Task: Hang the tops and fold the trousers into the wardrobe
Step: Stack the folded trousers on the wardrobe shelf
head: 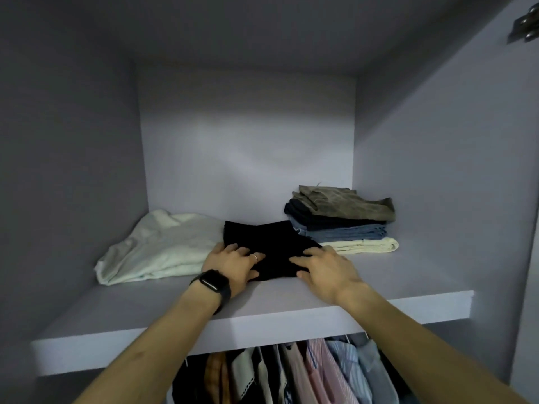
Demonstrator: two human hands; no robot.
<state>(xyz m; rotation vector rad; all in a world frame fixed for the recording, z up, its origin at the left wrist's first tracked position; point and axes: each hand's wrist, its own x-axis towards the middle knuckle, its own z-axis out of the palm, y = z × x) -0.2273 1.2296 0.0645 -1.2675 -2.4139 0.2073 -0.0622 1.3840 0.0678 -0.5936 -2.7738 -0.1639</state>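
Folded black trousers [268, 240] lie on the grey wardrobe shelf [262, 313], near its middle. My left hand [233, 263], with a ring and a dark wrist band, rests flat on their near left corner. My right hand [323, 269] lies with straight fingers on their near right edge. Both palms press down on the cloth. A stack of folded trousers [344, 220], olive on top, then dark, blue and cream, stands to the right. A loosely folded pale garment [157, 249] lies to the left, touching the black one.
Below the shelf hang several tops [306, 371], striped pink, blue, beige and dark, on a rail. The wardrobe's side walls close in left and right. A metal hinge [525, 27] shows at the top right.
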